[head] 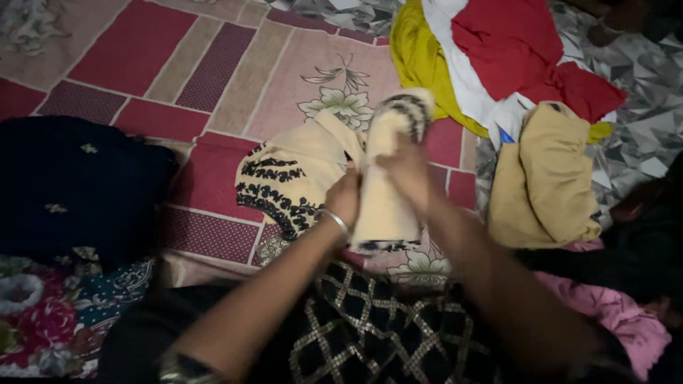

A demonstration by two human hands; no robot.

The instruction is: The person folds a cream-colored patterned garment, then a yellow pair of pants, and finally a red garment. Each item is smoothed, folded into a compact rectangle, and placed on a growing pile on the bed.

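Both hands on a cream garment with black embroidery [299, 181], centre frame, over a pink-and-maroon patchwork bedspread [178, 64]. Left hand [344, 198], bangle on the wrist, closed around the rolled part's left edge. Right hand [407, 173] laid over the roll's right side, fingers curled on it. Roll stands near vertical; rest of the garment lies flat to its left. Dark navy garment [71, 185] at left. Tan folded cloth [544, 178] at right; red, white and yellow clothes [498, 50] upper right. Pink cloth [619, 313] lower right.
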